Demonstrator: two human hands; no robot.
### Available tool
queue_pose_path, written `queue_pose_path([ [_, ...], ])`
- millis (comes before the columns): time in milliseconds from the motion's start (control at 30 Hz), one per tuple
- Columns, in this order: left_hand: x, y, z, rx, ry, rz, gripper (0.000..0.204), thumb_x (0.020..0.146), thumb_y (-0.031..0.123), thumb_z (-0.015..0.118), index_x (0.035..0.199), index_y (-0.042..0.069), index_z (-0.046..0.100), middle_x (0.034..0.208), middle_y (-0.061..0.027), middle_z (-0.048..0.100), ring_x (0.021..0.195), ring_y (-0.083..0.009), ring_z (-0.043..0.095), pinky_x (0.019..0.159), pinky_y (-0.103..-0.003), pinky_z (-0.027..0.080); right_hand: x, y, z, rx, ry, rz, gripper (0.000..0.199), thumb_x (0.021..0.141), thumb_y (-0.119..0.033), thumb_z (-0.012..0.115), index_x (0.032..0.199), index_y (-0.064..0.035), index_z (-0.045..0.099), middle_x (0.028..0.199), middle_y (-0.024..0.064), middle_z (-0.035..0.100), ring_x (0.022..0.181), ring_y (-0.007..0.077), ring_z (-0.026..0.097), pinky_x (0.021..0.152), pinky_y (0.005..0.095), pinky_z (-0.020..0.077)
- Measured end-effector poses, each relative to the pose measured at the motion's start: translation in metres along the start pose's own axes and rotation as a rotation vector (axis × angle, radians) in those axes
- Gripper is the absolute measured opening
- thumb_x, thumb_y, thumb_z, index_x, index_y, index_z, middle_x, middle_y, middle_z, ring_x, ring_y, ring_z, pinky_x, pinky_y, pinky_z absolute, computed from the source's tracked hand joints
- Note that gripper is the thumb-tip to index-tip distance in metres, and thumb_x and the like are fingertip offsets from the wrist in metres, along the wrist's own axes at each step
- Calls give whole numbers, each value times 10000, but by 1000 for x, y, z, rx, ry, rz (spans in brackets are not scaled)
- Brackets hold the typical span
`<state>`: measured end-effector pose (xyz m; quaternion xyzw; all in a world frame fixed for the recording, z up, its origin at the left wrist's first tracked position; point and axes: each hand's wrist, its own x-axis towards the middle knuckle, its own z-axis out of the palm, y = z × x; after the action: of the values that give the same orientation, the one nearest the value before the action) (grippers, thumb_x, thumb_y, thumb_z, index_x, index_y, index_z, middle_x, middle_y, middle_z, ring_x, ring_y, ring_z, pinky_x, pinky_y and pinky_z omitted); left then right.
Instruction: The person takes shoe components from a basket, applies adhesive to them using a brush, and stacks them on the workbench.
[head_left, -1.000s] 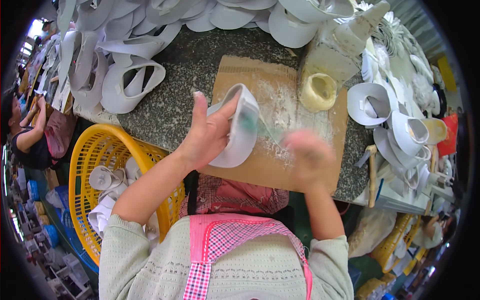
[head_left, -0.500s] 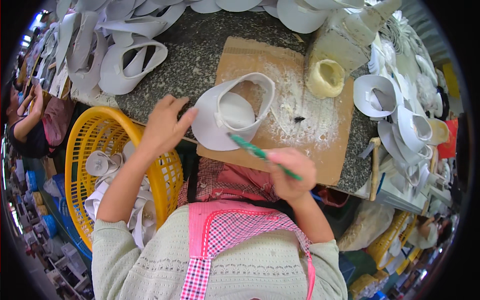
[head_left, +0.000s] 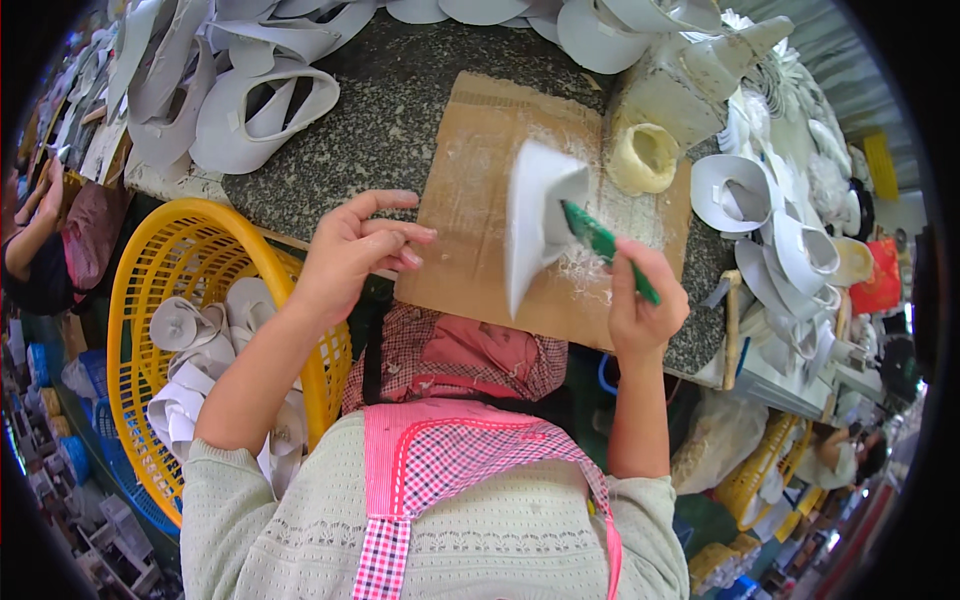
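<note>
My right hand (head_left: 640, 305) grips a green-handled brush (head_left: 605, 245), its tip pressed into a white shoe-upper piece (head_left: 538, 220) that stands folded on a glue-smeared cardboard sheet (head_left: 470, 230). My left hand (head_left: 350, 250) hovers empty with fingers spread at the cardboard's left edge, just clear of the white piece. A round tub of pale glue (head_left: 642, 158) sits at the cardboard's far right corner.
A yellow plastic basket (head_left: 150, 260) with several white pieces stands at my left. Piles of white uppers (head_left: 250, 100) cover the far side of the dark stone table (head_left: 390, 110), with more stacked at the right (head_left: 790, 230). Other people work at both edges.
My left hand let go of the white piece and drew back to the cardboard's left edge. The piece now stands folded on the cardboard, with my right hand's brush raised into it.
</note>
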<state>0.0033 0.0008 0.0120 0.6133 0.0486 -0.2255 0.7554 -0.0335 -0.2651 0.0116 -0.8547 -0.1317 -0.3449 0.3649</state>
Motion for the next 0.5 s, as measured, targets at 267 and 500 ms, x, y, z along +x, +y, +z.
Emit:
queue_pose_path([
  [267,7,23,5,3,-279,-11,469,720,128,558,1156,-24,474,1100,-113,532,990,-161,523,813,-316,433,-9,-8,13,114,-101,-118,194,683,55,624,865,0,590,686,131,591,538,223,568,480,269,442],
  [500,-8,12,36,109,-188,15,348,735,-31,483,1082,-46,502,944,-82,604,818,-124,596,730,-233,481,-22,-28,-5,283,90,11,200,693,61,616,885,15,582,722,145,610,575,229,593,493,281,463],
])
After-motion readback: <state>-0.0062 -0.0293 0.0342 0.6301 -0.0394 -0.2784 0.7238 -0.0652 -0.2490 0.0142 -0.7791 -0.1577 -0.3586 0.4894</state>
